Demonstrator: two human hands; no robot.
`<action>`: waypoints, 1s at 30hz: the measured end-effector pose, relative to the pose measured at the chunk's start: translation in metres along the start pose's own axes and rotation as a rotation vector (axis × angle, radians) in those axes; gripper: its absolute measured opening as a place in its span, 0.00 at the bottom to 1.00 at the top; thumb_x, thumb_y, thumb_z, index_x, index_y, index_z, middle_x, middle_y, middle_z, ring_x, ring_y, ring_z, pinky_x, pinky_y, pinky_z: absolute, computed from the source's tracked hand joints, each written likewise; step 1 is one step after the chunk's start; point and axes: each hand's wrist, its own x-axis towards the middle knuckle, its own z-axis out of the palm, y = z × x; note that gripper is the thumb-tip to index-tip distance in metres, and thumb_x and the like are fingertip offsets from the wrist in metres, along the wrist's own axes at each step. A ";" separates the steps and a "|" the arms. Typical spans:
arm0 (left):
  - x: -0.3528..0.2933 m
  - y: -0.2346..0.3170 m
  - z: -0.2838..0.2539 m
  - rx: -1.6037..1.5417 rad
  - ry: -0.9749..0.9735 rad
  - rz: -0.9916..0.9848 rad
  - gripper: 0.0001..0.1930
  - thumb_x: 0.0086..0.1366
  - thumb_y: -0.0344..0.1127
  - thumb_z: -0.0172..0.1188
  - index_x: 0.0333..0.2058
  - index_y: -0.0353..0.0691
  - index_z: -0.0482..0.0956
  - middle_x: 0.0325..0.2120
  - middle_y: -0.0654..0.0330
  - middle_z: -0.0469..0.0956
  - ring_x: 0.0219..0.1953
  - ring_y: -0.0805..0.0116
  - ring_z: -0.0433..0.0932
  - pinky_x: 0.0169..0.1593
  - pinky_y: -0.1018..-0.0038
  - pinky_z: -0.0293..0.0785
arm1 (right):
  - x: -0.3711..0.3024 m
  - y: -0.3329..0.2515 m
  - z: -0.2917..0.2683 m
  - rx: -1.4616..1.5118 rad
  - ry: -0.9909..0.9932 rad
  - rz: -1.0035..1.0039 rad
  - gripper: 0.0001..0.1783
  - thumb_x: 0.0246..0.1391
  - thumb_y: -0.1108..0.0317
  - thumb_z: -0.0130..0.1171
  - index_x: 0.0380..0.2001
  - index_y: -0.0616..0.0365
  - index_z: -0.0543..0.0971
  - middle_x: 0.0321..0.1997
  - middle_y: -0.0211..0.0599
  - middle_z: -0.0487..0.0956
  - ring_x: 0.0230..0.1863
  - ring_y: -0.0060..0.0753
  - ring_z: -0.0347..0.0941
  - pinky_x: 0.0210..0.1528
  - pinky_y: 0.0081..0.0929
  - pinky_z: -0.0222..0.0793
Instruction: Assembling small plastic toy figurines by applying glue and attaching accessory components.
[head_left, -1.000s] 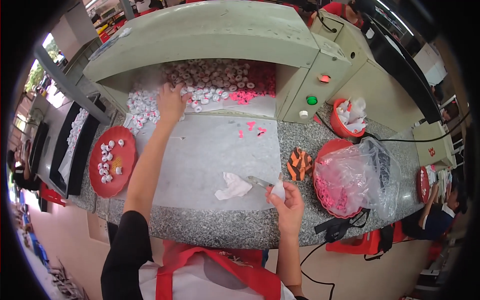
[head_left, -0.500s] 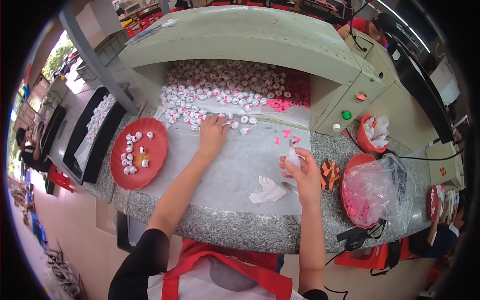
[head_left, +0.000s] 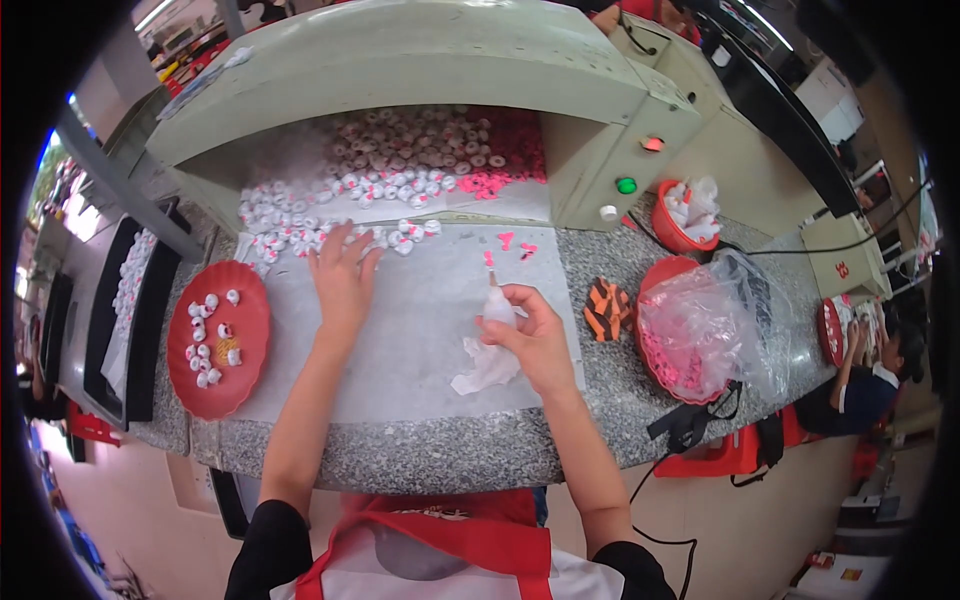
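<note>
The left hand is open, fingers spread, at the front edge of the small white pieces; whether it touches them, one cannot tell. The right hand grips a white bottle, nozzle upward, over the pale sheet. The red apron bears pale lettering (too small for reading); a box at right has a red marking.

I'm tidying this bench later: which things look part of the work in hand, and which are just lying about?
Seemingly in use:
small white bottle, held in the right hand;
white rounded pieces, nearest ones by the left hand;
loose pink pieces;
pale sheet.

Probably just lying about:
striped orange-and-black item;
black strap.
</note>
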 end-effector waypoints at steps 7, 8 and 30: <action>-0.073 0.121 -0.014 -1.289 -0.484 -0.707 0.16 0.63 0.37 0.46 0.43 0.32 0.70 0.39 0.53 0.73 0.41 0.68 0.72 0.46 0.73 0.66 | -0.045 -0.001 0.019 -0.492 0.104 -0.163 0.19 0.39 0.74 0.62 0.38 0.61 0.70 0.37 0.37 0.75 0.36 0.26 0.73 0.33 0.22 0.72; -0.077 0.123 -0.013 -1.374 -0.446 -0.786 0.16 0.63 0.38 0.45 0.44 0.32 0.69 0.38 0.53 0.74 0.40 0.69 0.72 0.43 0.76 0.68 | -0.047 -0.010 0.011 -0.653 0.063 -0.160 0.15 0.38 0.70 0.64 0.32 0.61 0.74 0.35 0.35 0.75 0.35 0.25 0.73 0.32 0.21 0.71; -0.066 0.130 -0.045 -1.164 -0.944 -0.512 0.14 0.64 0.38 0.44 0.32 0.35 0.74 0.18 0.64 0.70 0.21 0.79 0.68 0.26 0.81 0.68 | -0.042 -0.046 -0.019 -0.156 -0.159 0.016 0.04 0.46 0.76 0.56 0.27 0.64 0.72 0.24 0.31 0.72 0.23 0.17 0.68 0.23 0.14 0.63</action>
